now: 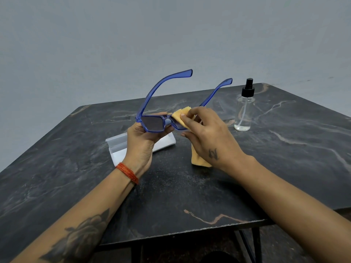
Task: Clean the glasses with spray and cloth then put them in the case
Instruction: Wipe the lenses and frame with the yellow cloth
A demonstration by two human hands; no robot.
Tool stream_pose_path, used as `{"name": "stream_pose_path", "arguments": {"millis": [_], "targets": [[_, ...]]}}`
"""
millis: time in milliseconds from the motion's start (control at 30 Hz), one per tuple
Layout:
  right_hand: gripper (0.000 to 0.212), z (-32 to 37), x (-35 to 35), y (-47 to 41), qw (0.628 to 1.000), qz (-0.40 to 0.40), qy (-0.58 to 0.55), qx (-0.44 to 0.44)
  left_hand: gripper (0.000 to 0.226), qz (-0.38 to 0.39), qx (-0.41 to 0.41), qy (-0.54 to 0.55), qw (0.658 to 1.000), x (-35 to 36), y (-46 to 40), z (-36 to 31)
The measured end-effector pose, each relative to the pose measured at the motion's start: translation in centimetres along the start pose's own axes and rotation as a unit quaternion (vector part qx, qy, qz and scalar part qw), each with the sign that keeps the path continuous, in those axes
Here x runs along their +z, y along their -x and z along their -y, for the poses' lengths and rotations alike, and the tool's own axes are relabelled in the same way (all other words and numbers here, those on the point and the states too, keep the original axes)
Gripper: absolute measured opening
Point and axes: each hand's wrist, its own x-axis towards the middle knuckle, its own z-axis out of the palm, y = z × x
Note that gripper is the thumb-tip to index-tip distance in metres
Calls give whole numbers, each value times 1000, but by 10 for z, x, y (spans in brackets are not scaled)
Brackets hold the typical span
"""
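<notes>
Blue-framed glasses (153, 123) with dark lenses are held above the table, their arms unfolded and pointing up and away. My left hand (141, 141) grips the frame around the left lens. My right hand (205, 133) pinches an orange cloth (180, 117) over the right lens, which the cloth hides; the cloth's tail hangs below the hand. An open white case (117, 147) lies on the table beneath my left hand, partly hidden by it. A clear spray bottle (245, 111) with a black nozzle stands upright at the right, apart from both hands.
A dark marbled table (190, 186) carries everything; its near edge runs across the lower part of the view and its right edge lies beyond the bottle. A plain grey wall stands behind.
</notes>
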Motion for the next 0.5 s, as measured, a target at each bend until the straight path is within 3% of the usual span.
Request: {"name": "stream_pose_path", "arguments": {"millis": [267, 500], "targets": [[49, 1, 1, -2, 1000, -3, 0, -18, 32, -5, -11, -20, 1000, 0, 1, -2], [39, 0, -3, -3, 998, 7, 69, 4, 18, -8, -8, -8, 1000, 0, 0, -1]]}}
